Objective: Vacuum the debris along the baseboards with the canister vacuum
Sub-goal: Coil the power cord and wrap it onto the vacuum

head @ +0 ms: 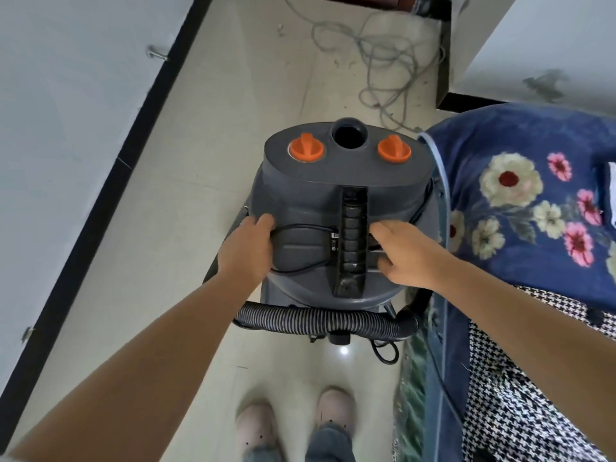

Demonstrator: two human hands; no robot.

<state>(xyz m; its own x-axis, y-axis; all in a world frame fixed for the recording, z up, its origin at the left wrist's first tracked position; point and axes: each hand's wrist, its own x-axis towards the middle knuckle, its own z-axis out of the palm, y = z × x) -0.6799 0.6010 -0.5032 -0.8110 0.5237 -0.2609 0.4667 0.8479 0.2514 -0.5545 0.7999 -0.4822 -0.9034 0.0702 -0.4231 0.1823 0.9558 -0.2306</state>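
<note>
A grey canister vacuum (310, 201) stands on the pale tiled floor in front of me. Its top carries two orange knobs (306, 149) and an open hose port (348, 133). My left hand (245, 250) grips the canister's left side, fingers curled over its edge. My right hand (405, 253) curls its fingers into the recess just right of the ribbed carry handle (354, 238). The black ribbed hose (320, 320) lies across the vacuum's near base. A black baseboard (100, 198) runs along the left wall. Small debris specks (343, 63) dot the floor further ahead.
A tangle of grey cable (386, 58) lies on the floor ahead. A bed with a blue floral quilt (520, 201) and houndstooth fabric (520, 388) closes the right side. My shoes (256, 431) stand just behind the vacuum. A metal stop (156, 55) sticks out of the left wall.
</note>
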